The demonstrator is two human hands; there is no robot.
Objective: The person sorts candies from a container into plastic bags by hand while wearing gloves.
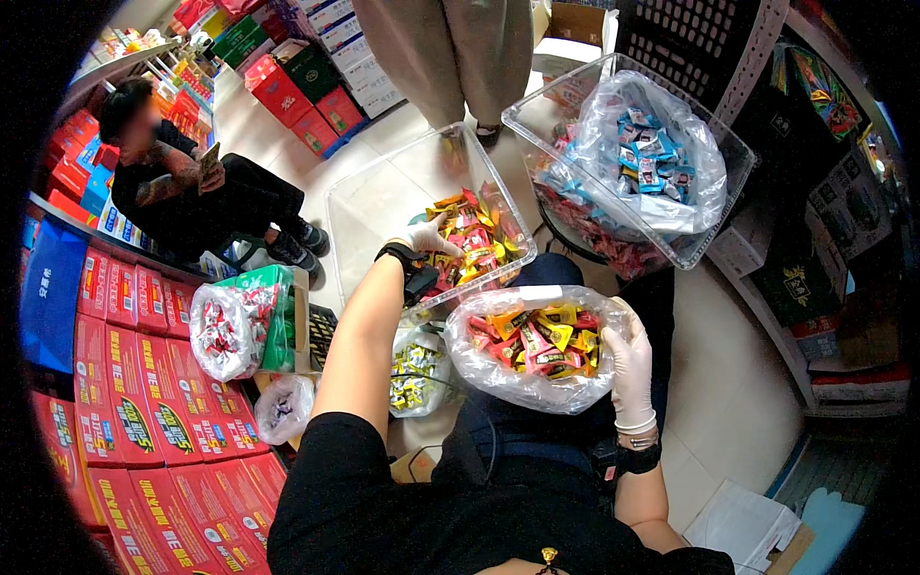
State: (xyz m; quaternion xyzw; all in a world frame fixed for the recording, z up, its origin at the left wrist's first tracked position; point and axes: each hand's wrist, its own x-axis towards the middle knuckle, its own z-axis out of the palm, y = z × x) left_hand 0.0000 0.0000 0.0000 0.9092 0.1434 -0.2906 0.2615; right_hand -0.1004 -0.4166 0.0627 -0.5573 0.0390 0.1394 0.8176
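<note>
My left hand [433, 236], in a white glove, reaches into a clear plastic bin [369, 206]. Its fingers are apart, touching wrapped candies [471, 240] in red, yellow and orange heaped at the bin's right side. Closer to me, a clear plastic bag [498, 383] sits open over my lap, filled with similar wrapped candies [546, 340]. My right hand [630, 364], also gloved, grips the bag's right side, its fingers partly hidden by the plastic.
Another clear bin [685, 254] at right holds a bag of blue-wrapped candies [656, 158]. Bags of red-and-white [225, 331] and yellow candies [417, 374] stand left of my lap. Red boxes [153, 383] line the left. One person [192, 172] sits; another stands [450, 57] ahead.
</note>
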